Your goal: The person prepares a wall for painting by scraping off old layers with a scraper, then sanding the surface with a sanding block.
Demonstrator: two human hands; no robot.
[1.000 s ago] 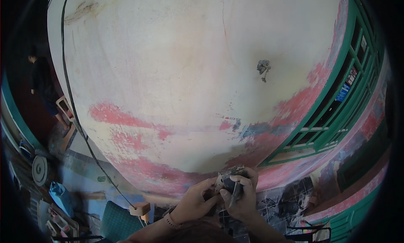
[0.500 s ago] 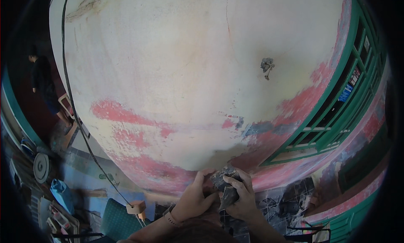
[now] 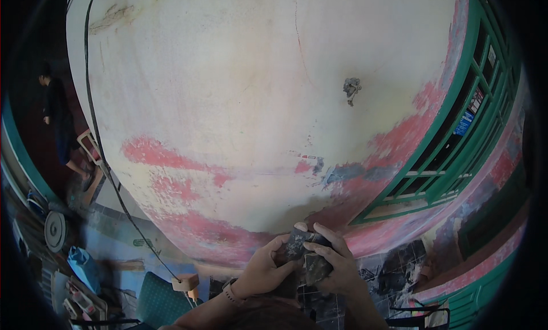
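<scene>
Both hands meet at the bottom of the view, forearms rising from the lower edge. The left hand, with a band at its wrist, curls its fingers around the left side of a dark, worn sheet, thumb on top. The right hand closes over the sheet's right side, fingers bent across it. The sheet looks like folded sandpaper, though the view is too small to be sure. It is pinched between both hands and sits against the foot of the wall, just where red paint gives way to bare plaster.

Below the hands, dark tiles spattered with dust cover the floor. To the left, a teal chair stands near a small wooden block, with a blue bag and a round metal disc further left.

The wall fills most of the picture: pale cream, scraped, with red patches low down and along the right, a grey smear near the middle, and a small dark hole higher up. A black cable runs down its left side to the block. On the right is a green window frame with bars. Far left, a person in dark clothes stands in a shadowed area.
</scene>
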